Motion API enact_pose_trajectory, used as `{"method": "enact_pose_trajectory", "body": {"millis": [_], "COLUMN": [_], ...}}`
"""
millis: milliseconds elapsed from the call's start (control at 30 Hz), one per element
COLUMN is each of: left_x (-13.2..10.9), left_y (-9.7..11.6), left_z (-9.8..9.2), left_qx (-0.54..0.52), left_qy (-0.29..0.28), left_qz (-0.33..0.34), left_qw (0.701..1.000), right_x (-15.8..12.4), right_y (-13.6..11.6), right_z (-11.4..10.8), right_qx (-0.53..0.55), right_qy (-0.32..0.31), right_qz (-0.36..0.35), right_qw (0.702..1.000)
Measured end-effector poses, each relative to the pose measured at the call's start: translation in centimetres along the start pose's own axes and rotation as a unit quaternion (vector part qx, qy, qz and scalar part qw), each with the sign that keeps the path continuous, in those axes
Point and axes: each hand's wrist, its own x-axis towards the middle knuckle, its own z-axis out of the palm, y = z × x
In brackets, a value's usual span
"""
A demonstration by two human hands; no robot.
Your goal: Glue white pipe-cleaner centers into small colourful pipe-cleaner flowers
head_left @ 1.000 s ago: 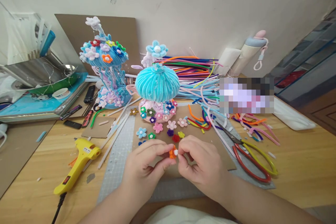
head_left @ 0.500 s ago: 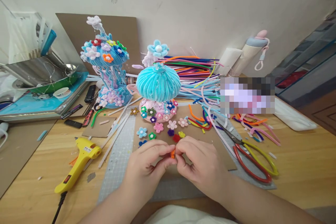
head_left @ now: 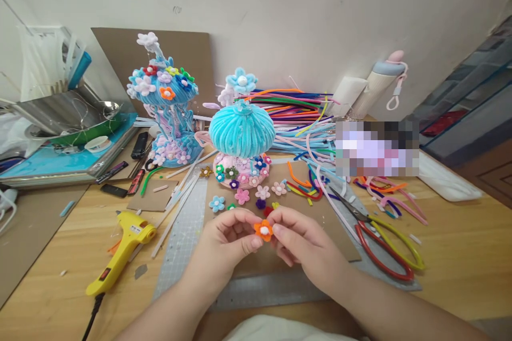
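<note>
On the left, the yellow glue gun (head_left: 116,256) lay on its side on the desk (head_left: 452,264), its cord (head_left: 95,311) running off toward the near edge. A sideways sweep of the forearm might have snagged that cord; whether the nozzle was hot could not be told.

Next came the left hand (head_left: 218,242), its grip closed on the left edge of the orange flower (head_left: 264,230) with thumb and fingertips. The flower was held up between the two hands, above the brown cardboard (head_left: 336,245). Squeezing too hard there would probably have bent the soft petals, and pressing on the white centre (head_left: 264,231) could have shifted it if it was only loosely fixed.

The right hand (head_left: 308,234) pinched the right edge. Had both grips loosened together, the flower could have dropped among the loose ones, such as the red flower (head_left: 268,211) just beyond the fingers. Farther right, the scissors (head_left: 362,217) lay within reach of a careless right arm.

As for its looks, bright orange, fuzzy, rounded petals ringed a pale, roundish middle that faced the camera; the fingers partly covered both sides.
</note>
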Motion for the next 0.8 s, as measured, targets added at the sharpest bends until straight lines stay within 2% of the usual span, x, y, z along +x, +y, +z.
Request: {"method": "enact_pose_trajectory", "body": {"millis": [267,600,800], "left_x": [0.2,0.2,0.3], "left_y": [-0.1,-1.1,-1.4], "left_z": [0.2,0.3,0.4], "left_qx": [0.01,0.052,0.097], "left_qy": [0.017,0.033,0.036], "left_qz": [-0.035,-0.008,-0.019], "left_qw": [0.999,0.998,0.995], "right_x": [0.0,0.4,0.2], "right_y": [0.0,0.6,0.8], "right_z": [0.3,0.7,0.8], "right_qx": [-0.099,-0.221,-0.269], "right_qy": [0.043,0.129,0.14], "right_qz": [-0.046,-0.058,-0.081], "right_qw": [0.993,0.965,0.949]}}
